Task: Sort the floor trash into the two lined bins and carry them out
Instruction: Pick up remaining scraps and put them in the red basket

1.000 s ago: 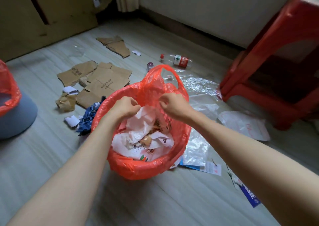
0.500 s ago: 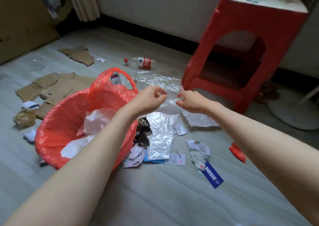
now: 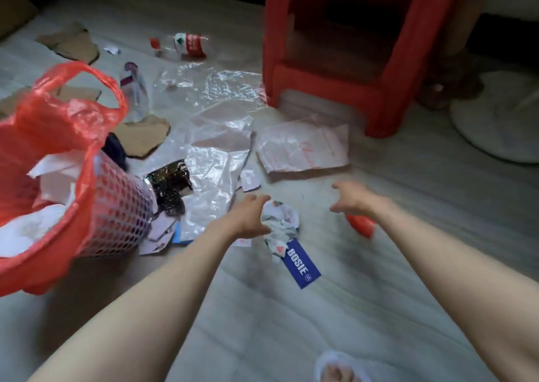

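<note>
2 bare hands reach over floor trash beside a lined bin.
The pink mesh bin (image 3: 116, 215) with its red liner (image 3: 55, 119) stands at left, paper inside. The left hand (image 3: 248, 215), fingers loosely spread, seems to touch a crumpled wrapper (image 3: 281, 224); the right hand (image 3: 354, 203) hovers open over a red scrap (image 3: 361, 224).

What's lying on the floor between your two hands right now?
In the head view, crumpled printed paper lies right by the left hand. From there to the right hand the floor is bare. A red scrap sits under the right hand.
</note>
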Tool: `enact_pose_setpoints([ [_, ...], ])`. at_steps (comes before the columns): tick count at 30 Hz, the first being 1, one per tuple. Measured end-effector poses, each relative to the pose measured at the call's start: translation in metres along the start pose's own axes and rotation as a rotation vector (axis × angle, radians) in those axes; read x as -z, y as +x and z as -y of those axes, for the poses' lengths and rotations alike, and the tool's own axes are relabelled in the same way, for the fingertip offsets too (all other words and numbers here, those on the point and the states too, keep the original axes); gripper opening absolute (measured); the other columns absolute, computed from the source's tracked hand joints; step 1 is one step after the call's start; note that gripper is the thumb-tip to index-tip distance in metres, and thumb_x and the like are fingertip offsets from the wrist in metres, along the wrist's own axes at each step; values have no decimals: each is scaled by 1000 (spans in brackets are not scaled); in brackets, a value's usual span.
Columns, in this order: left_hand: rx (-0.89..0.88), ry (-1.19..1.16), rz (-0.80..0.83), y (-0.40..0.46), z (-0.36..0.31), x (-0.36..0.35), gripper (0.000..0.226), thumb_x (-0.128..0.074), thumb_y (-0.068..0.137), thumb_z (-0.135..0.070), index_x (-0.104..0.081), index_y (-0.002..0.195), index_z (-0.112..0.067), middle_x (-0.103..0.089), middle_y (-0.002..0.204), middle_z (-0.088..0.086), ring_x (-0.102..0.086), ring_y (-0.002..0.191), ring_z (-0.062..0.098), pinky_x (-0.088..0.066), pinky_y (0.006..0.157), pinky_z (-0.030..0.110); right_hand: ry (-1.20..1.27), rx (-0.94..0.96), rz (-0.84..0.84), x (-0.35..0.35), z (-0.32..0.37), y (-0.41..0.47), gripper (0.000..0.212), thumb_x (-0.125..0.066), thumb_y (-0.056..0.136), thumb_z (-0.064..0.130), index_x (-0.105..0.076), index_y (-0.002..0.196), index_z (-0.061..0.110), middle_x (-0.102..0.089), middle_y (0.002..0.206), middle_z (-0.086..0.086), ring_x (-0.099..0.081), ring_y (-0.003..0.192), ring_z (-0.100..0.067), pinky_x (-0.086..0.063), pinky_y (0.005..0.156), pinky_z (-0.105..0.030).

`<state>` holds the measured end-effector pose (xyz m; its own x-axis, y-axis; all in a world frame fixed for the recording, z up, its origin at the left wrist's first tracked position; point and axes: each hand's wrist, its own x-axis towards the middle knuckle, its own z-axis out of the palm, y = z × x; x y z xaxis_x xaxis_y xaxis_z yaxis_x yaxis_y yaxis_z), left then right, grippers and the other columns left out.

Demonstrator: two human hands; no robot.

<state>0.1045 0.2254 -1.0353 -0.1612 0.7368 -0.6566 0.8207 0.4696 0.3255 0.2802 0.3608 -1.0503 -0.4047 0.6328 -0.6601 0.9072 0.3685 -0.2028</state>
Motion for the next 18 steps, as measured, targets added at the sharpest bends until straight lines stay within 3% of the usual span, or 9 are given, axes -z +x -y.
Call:
enact_pose_setpoints([
  [5,29,163,80,13,-16,-32,98,-71,78,-37,-5,149,-28,7,157,10,-1,145,29,-20,116,46,20,-109,23,-36,-38,9,79,-67,81,23,-21,146,21,-11,152,-20,-17,139,-42,-29,112,-47],
  [10,18,296,35,30,-18,-32,97,-69,80,-33,-1,149,-29,12,157,9,6,145,30,-16,117,45,108,-143,-154,-53,-41,18,49,-46,95,19,-29,139,12,-26,140,-21,-33,127,-41,-38,101,-42],
  [14,-26,336,-18,37,-20,-47,99,-70,79,-35,-1,149,-29,14,157,6,12,144,33,-10,118,47,179,-157,-258,-64,-40,22,35,-42,97,19,-43,126,0,-34,131,-23,-43,120,-42,-39,99,-43],
  [18,-39,351,-30,39,-14,-62,99,-69,79,-35,1,149,-29,14,157,5,13,144,34,-9,116,47,259,-91,-183,-73,-33,16,33,-43,97,22,-49,118,-2,-45,124,-24,-49,113,-41,-39,95,-40],
])
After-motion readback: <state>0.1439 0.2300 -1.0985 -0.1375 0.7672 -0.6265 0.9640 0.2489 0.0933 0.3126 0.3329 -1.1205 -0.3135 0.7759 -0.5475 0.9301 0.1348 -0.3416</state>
